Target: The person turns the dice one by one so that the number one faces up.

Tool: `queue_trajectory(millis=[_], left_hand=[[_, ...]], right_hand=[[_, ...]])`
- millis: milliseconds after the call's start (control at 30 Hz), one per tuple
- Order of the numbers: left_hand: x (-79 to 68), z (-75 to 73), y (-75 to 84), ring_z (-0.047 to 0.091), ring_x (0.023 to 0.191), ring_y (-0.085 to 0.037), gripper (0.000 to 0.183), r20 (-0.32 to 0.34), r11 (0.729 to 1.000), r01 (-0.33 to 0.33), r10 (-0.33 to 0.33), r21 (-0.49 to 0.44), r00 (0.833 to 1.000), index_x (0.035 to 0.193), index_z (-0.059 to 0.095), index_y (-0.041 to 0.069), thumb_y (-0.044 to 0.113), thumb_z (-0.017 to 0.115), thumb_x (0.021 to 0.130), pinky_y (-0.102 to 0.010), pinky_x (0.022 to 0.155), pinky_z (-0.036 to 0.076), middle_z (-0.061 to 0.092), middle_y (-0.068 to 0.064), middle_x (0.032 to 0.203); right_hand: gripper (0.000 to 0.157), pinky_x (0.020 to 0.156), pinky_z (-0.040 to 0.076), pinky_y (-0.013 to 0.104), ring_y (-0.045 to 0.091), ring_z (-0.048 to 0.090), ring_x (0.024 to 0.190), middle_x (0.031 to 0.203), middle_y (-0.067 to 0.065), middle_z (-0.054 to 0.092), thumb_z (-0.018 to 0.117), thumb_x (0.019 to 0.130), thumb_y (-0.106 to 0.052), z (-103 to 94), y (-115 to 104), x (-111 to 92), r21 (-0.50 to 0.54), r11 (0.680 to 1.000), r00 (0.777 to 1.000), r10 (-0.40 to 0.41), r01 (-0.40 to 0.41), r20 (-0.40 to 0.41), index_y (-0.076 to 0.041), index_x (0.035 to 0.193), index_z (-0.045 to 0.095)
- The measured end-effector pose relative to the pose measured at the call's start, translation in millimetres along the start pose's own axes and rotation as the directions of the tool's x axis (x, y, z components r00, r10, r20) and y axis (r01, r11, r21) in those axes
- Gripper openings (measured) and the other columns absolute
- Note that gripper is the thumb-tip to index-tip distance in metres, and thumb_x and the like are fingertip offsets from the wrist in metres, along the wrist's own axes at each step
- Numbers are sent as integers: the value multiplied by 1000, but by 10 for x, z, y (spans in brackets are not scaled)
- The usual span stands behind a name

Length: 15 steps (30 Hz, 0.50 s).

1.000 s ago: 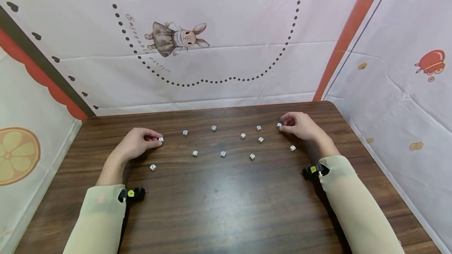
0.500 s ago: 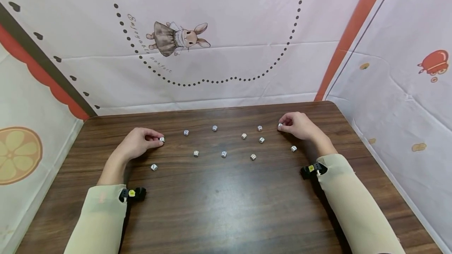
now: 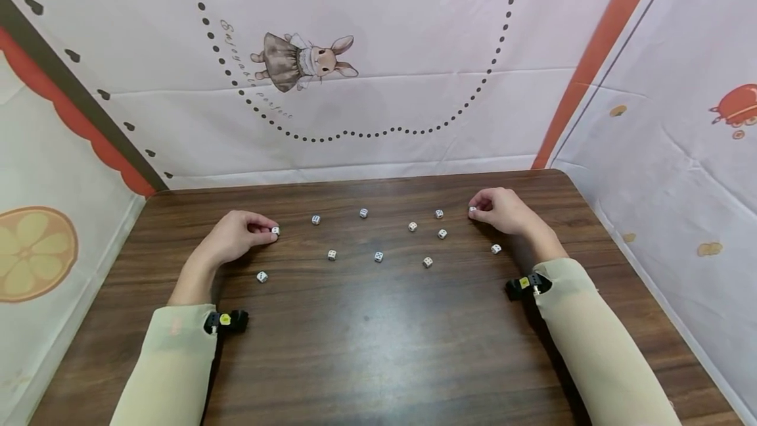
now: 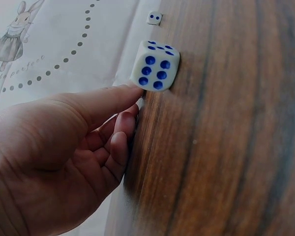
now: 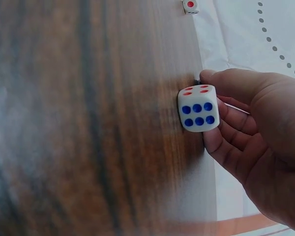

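Observation:
At the left of the group, my left hand (image 3: 239, 238) pinches a small white die (image 3: 275, 231) between thumb and fingers, right at the table (image 3: 378, 347). My right hand (image 3: 505, 212) pinches another white die (image 3: 472, 210) near the far right. A loose die (image 4: 155, 69) with blue pips looms large in the left wrist view and overlaps the thumb tip; the pinched die is hidden there. Likewise, in the right wrist view, a loose die (image 5: 198, 109) with red and blue pips covers part of the fingers and hides the pinched one.
Several more dice lie spread between the hands, among them one die (image 3: 363, 213) at the back and one die (image 3: 378, 257) nearer the front. Printed cloth (image 3: 414, 31) hangs behind the table's far edge and along both sides.
The head view has shifted slightly, so everything appears a little further right. Both hands keep their pinch on the same dice, in the same places among the others.

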State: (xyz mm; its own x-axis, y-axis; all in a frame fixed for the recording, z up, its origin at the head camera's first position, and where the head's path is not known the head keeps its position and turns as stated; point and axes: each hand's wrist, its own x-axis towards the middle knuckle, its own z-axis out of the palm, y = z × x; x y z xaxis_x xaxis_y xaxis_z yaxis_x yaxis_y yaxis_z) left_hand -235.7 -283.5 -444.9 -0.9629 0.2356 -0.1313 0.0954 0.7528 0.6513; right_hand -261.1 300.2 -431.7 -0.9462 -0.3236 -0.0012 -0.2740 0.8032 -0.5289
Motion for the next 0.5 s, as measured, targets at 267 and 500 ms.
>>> queue_trajectory(millis=[267,500], left_hand=[[13,4,32,61,89,-24,21,-2,1000,-12,12,-21,1000,115,80,9,23,78,100,-38,78,50,72,-6,100],[-16,-21,-2,62,90,-24,21,-1,1000,-5,5,-19,1000,116,80,8,22,77,101,-40,79,50,71,-6,101]], right_hand=[[10,81,49,42,23,63,86,92,4,70,74,101,-16,-4,27,-19,12,1000,1000,7,-7,3,-7,105,75],[11,81,49,41,21,64,86,91,2,72,75,101,-18,6,-4,-13,62,998,1000,-12,11,15,-7,104,76]])
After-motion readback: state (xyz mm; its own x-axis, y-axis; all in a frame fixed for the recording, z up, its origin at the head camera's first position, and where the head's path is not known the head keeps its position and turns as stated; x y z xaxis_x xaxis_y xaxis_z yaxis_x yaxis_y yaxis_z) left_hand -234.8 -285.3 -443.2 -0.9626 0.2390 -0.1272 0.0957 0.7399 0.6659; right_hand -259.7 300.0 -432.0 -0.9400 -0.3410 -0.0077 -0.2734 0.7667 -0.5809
